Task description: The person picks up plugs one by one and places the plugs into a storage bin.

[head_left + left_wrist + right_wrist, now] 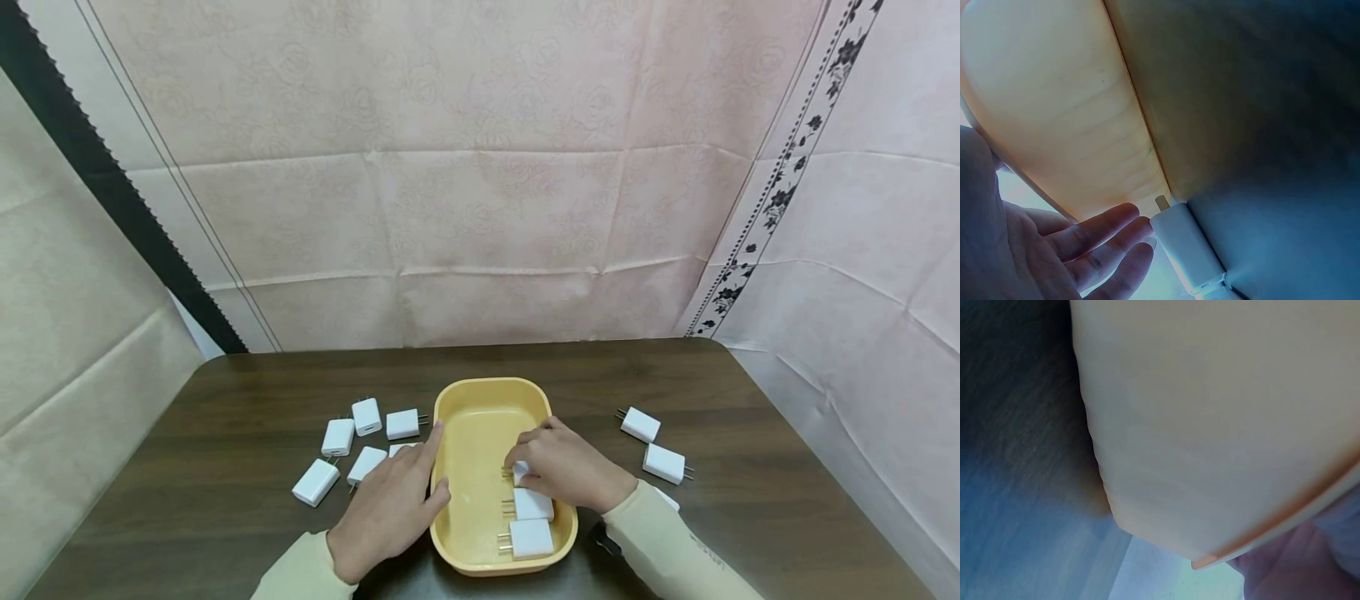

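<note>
A yellow plastic tray [472, 408] sits on the table. Inside it, along the right side, two white charger plugs [531, 539] lie in a row with prongs pointing left. Above them, my right hand [573, 467] reaches over the right rim and pinches another white charger plug [521, 472], partly hidden by the fingers. My left hand [393, 510] rests against the tray's left rim, index finger extended along it and thumb over the edge. In the left wrist view its fingers are relaxed near a charger plug [1188, 247] outside the tray. The right wrist view shows mostly the tray's outer wall [1210, 425].
Several white charger plugs [316, 482] lie scattered left of the tray, one partly behind the left hand. To the right are more charger plugs [664, 463], one mostly covered by the right sleeve. A pale cloth [480, 217] hangs behind the brown table [225, 500].
</note>
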`<state>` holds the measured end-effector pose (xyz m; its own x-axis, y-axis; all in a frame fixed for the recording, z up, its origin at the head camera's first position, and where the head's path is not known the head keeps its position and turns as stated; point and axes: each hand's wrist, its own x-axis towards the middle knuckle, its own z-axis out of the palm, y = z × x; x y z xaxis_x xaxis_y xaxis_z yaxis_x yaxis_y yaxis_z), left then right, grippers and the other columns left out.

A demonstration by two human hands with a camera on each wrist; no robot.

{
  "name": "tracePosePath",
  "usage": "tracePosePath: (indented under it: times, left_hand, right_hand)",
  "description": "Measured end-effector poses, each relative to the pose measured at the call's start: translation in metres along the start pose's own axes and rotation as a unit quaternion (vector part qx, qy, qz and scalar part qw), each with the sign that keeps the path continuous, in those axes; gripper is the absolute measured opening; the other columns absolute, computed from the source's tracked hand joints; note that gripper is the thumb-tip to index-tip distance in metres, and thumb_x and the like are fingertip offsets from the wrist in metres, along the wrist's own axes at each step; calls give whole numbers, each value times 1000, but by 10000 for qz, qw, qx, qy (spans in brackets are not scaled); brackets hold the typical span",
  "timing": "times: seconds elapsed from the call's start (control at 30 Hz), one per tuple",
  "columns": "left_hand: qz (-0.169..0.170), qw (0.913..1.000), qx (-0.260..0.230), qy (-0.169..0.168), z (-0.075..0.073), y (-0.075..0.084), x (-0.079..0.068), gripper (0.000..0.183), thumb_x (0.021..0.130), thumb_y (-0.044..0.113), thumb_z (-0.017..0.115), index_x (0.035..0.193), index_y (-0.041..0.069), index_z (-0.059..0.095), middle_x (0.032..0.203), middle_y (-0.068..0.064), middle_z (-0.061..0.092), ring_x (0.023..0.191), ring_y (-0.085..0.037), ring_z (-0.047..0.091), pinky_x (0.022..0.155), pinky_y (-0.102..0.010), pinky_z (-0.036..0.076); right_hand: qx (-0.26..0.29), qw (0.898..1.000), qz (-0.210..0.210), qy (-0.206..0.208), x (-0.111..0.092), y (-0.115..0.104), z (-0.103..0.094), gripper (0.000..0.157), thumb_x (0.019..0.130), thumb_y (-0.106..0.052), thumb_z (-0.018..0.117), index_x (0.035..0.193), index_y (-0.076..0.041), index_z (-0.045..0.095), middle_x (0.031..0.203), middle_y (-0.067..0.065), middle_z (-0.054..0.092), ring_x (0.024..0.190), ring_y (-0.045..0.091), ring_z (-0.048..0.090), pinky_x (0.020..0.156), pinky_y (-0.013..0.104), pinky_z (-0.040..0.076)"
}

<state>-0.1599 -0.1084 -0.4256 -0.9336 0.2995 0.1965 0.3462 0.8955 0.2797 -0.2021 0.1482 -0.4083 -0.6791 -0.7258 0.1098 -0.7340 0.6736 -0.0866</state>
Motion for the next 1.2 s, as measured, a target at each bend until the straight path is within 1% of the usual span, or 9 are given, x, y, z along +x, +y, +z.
tracePosePath:
  times: [0.17,0.3,0.57,0.8,1.0,1.1,1.2]
  left_hand:
    - [26,10000,24,54,0,0,0,67,96,34,58,155,8,40,118,-10,71,104,-24,67,90,-45,51]
    - [55,10000,32,69,0,0,0,66,97,33,58,155,7,41,122,-12,70,108,-25,67,92,-46,51]
    - [36,10000,6,-2,0,0,0,67,97,33,57,156,7,39,128,-12,68,113,-25,66,95,-47,50]
    - [17,10000,-22,-12,1,-1,0,67,97,34,58,156,7,39,128,-11,68,112,-25,66,94,-47,50]
    - [-94,9997,-115,-193,1,-1,1,68,98,36,57,157,8,37,131,-12,67,115,-24,65,96,-48,50]
    - [-140,9994,-145,-267,0,0,1,69,98,36,56,157,9,36,133,-12,66,116,-24,64,97,-48,50]
    - [-124,9995,-152,-264,0,0,1,68,98,36,56,157,9,36,134,-12,66,116,-24,64,97,-48,50]
  right_hand:
    - [-17,9999,-106,30,-1,1,1,16,87,-24,79,103,-21,79,100,-9,76,94,6,65,93,37,42]
    - [-36,9997,-205,82,-2,1,0,12,88,-25,78,100,-22,79,96,-10,75,91,5,63,93,37,42]
    - [4,9995,-299,120,-1,1,-1,10,89,-19,76,98,-22,79,94,-13,75,91,3,65,93,38,43]
    - [-186,9987,-406,236,-2,0,-2,11,90,-16,74,97,-24,80,92,-12,75,88,4,65,94,37,43]
    - [-210,9989,-375,206,-3,0,0,11,90,-15,75,96,-23,79,91,-15,73,87,5,64,94,37,44]
    - [-126,9990,-373,197,-3,0,-1,10,92,-18,73,97,-23,79,93,-16,74,90,5,66,95,38,44]
    - [-40,9990,-390,215,-3,0,-2,10,94,-22,71,98,-23,80,95,-16,76,93,4,67,95,38,44]
